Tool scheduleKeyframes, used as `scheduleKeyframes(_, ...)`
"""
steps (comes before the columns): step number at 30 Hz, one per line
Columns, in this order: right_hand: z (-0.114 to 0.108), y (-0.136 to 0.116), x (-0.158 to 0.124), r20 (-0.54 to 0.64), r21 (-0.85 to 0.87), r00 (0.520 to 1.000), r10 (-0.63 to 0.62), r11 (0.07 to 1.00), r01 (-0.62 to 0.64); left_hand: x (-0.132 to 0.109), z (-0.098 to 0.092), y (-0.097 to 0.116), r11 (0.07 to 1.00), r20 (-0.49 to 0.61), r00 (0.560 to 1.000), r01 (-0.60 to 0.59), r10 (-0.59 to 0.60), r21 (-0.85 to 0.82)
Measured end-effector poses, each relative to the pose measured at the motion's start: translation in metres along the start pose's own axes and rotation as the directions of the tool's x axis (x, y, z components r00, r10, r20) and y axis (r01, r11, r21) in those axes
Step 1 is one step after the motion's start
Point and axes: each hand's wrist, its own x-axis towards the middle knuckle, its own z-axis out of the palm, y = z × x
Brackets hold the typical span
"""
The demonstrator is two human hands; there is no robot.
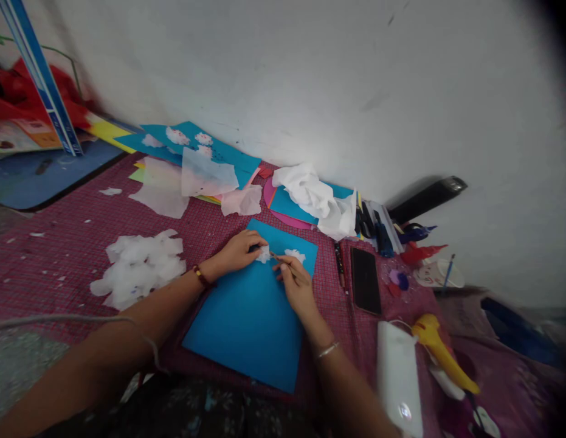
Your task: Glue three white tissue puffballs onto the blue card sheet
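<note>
A blue sheet of paper [246, 316] lies in front of me, with two small tufts of white tissue paper on its upper part. Curled fingers of my left hand [239, 250] pinch the edge of the left tuft of tissue paper [263, 254]. Held in my right hand [297, 289] is a slim tan stick [298, 275], like a brush handle, whose thin tip points at that same tuft. The other tuft [295, 255] rests on the sheet just beyond my right fingers. What exactly the stick's tip touches is too small to make out.
Torn white tissue pieces [139, 267] are heaped at left. Behind lie a decorated blue sheet [228, 159] and crumpled white tissue [317, 198]. At right are a pen [340, 267], phone [365, 280], white box [399, 377], yellow glue gun [444, 353] and cup [440, 274]. A cable crosses my left arm.
</note>
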Motion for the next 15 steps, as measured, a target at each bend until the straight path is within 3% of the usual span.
scheduleKeyframes(7, -0.0006, -0.0024, -0.0009, -0.069, 0.070, 0.998, 0.005, 0.998, 0.000, 0.0007, -0.0004, 0.0027, 0.999, 0.014, 1.000, -0.009, 0.009, 0.035)
scheduleKeyframes(12, -0.0006, -0.0034, -0.0016, -0.009, 0.031, 1.000, 0.006, 0.999, -0.005, 0.0007, -0.0008, 0.0017, 1.000, 0.016, 1.000, 0.005, -0.005, 0.022)
scheduleKeyframes(15, -0.0004, -0.0033, -0.0017, -0.046, 0.035, 0.999, 0.002, 0.999, 0.000, 0.0006, -0.0009, 0.0016, 1.000, 0.015, 1.000, 0.001, -0.002, 0.027)
